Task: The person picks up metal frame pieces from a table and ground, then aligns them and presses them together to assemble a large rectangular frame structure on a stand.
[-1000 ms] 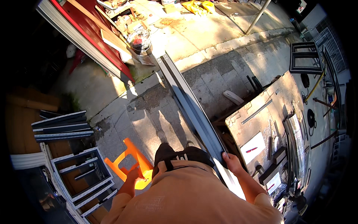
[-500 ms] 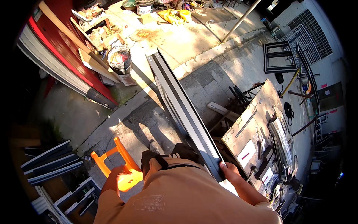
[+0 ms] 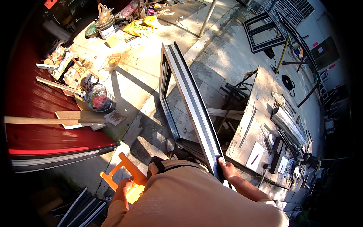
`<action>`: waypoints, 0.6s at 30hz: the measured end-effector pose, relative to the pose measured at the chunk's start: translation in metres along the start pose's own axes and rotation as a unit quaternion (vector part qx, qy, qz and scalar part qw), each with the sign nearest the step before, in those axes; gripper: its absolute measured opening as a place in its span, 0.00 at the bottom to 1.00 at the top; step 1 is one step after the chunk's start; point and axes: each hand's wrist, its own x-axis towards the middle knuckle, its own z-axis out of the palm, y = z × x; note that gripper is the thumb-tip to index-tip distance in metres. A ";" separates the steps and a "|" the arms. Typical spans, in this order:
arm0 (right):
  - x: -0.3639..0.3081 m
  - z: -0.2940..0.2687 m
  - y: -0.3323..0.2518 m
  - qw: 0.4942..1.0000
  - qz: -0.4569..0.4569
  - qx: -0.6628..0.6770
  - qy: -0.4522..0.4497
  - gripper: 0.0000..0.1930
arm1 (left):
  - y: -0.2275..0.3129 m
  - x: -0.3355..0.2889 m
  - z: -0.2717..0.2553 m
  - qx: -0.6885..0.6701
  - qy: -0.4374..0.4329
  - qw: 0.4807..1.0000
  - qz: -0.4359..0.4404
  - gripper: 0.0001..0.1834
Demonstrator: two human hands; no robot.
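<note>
My right hand grips the near end of a long rectangular metal window frame, grey and black, its thumb on top of the profile. The frame stands on edge and slants away from me, and its opening shows on the left side. At my left side, my left hand is closed on an orange plastic stool, which is tilted. Its seat is partly hidden by my hand and shirt. One of my shoes shows on the paving beside the frame's lower bar.
Right of the frame is a worn wooden worktable with metal strips, a hammer and papers. A bucket, planks and a red metal panel lie left. Dark profiles are at lower left; another black frame is far right.
My view has turned and moved forward. The window frame has swung so its opening now shows. Both hands keep their holds, and the stool has tilted with my left hand.
</note>
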 end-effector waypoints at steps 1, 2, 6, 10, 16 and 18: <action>-0.003 -0.010 -0.019 0.999 -0.017 -0.040 0.009 0.54 | 0.014 0.003 -0.018 -0.001 -0.001 1.000 -0.010 0.45; -0.003 -0.019 -0.040 0.999 -0.013 -0.030 0.017 0.56 | 0.021 0.006 -0.033 -0.013 0.020 1.000 0.019 0.46; 0.024 -0.031 -0.074 0.999 0.038 0.016 0.030 0.57 | 0.045 0.043 -0.077 0.002 0.025 0.998 0.055 0.47; 0.034 -0.052 -0.146 0.981 0.066 0.174 0.048 0.48 | 0.074 0.098 -0.120 0.013 -0.001 0.995 0.094 0.47; 0.096 -0.076 -0.232 0.964 0.138 0.200 0.106 0.54 | 0.165 0.130 -0.232 -0.005 -0.041 0.996 0.077 0.44; 0.114 -0.087 -0.264 0.952 0.136 0.248 0.117 0.53 | 0.197 0.150 -0.271 0.009 -0.021 0.994 0.110 0.42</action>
